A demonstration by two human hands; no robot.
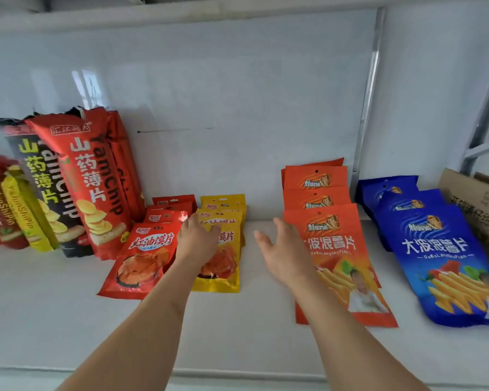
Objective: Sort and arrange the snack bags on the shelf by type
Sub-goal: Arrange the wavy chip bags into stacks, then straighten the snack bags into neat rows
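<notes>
1. White shelf (54,306): flat white board with a white back panel; it carries every bag, grouped by colour from left to right.
2. Yam chip bags, far left, standing and leaning against the back panel: a tall red bag (91,182) in front, a black bag (44,179) just left of it, more red ones behind. Print reads "YamChip", with pictures of pale round chips.
3. Blue potato-chip pouches (441,263), right side: three overlapping, lying sloped back towards the panel; white characters, picture of yellow fries.
4. Orange potato-chip pouches (336,249), just left of the blue row: same design in orange, overlapping in a row, each with a hang hole at the top.
5. Cardboard box (474,204), far right edge, partly out of frame, touching the blue pouches.
6. Small red pouches (144,258) and small yellow pouches (223,266), centre: two rows side by side, each showing orange-red crisps through a window.
7. Low red and yellow bags (9,210), far left edge, blurred.
8. Left hand (198,241): resting on the front yellow pouch beside the red row; fingers hidden, so the grip cannot be told.
9. Right hand (283,249): fingers spread and relaxed, holding nothing, over the left edge of the front orange pouch.
</notes>
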